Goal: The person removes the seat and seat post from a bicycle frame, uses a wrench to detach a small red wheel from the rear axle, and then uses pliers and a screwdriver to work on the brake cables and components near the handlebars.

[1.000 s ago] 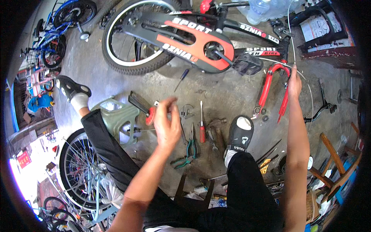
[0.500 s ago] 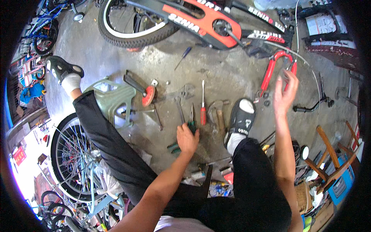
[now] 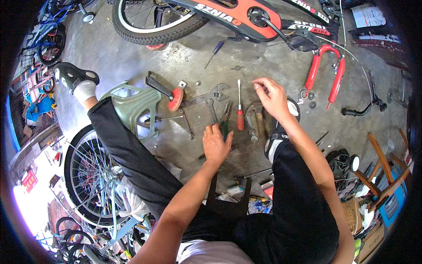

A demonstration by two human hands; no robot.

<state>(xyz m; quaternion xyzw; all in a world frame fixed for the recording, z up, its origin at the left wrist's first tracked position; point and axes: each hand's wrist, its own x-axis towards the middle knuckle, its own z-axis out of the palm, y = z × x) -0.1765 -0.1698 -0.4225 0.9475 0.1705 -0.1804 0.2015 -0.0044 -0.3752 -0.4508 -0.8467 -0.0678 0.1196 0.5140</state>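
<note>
My left hand (image 3: 216, 144) is over the floor beside the pliers (image 3: 226, 112) with dark green handles, its thumb apart and fingers stretched; it partly hides the pliers and an open-end wrench (image 3: 211, 111). My right hand (image 3: 272, 97) hovers with nothing in it, thumb and fingers apart, right of the shaft of a red-handled screwdriver (image 3: 240, 119). Below that hand lie a hammer (image 3: 260, 125) and a small wrench (image 3: 253, 134). An adjustable wrench (image 3: 214, 93) lies farther out, next to a red disc (image 3: 176, 99) with a black arm.
A black-and-orange bicycle frame (image 3: 268, 22) with a wheel (image 3: 145, 37) lies at the far side. A red fork (image 3: 313, 72) and handlebar (image 3: 362, 112) are right. Left stand a green plastic stool (image 3: 151, 105) and spoked wheel (image 3: 70, 176). Another screwdriver (image 3: 214, 53) lies ahead.
My right hand has moved left from near the red fork to the screwdriver. My left hand has stayed by the pliers, its fingers now more stretched. The view has shifted slightly.
</note>
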